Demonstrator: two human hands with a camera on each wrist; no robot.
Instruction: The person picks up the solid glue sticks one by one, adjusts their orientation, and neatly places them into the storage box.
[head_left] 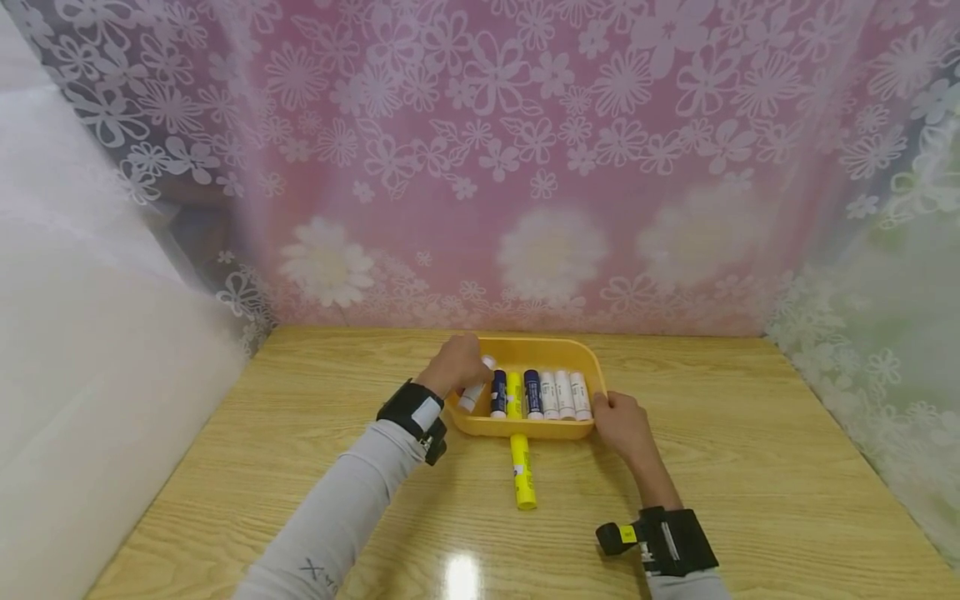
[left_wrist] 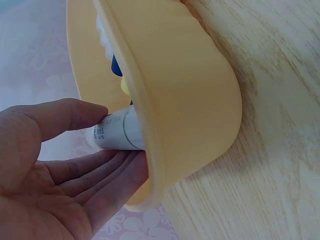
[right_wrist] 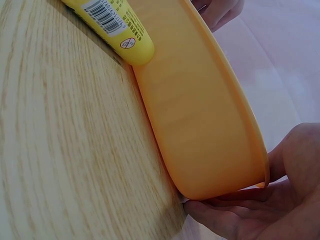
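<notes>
My left hand [head_left: 456, 367] reaches over the left end of a yellow plastic tray [head_left: 558, 429] and pinches a white glue stick [left_wrist: 117, 131] between thumb and fingers. That stick leans inside the tray, its lower part hidden behind the rim in the left wrist view. At the tray's right end my right hand [head_left: 624, 423] grips the wall, thumb at the rim and fingers along the outside. Beside the held stick lie a blue glue stick [head_left: 498, 393], a yellow one [head_left: 513, 395], another blue one [head_left: 533, 394] and three white glue sticks [head_left: 564, 395] in a row.
A loose yellow glue stick [head_left: 523, 475] lies on the wooden table [head_left: 300, 500], its far end against the tray's near wall. Behind the table hangs a pink flowered curtain [head_left: 465, 208]; white sheeting [head_left: 97, 333] stands along the left side.
</notes>
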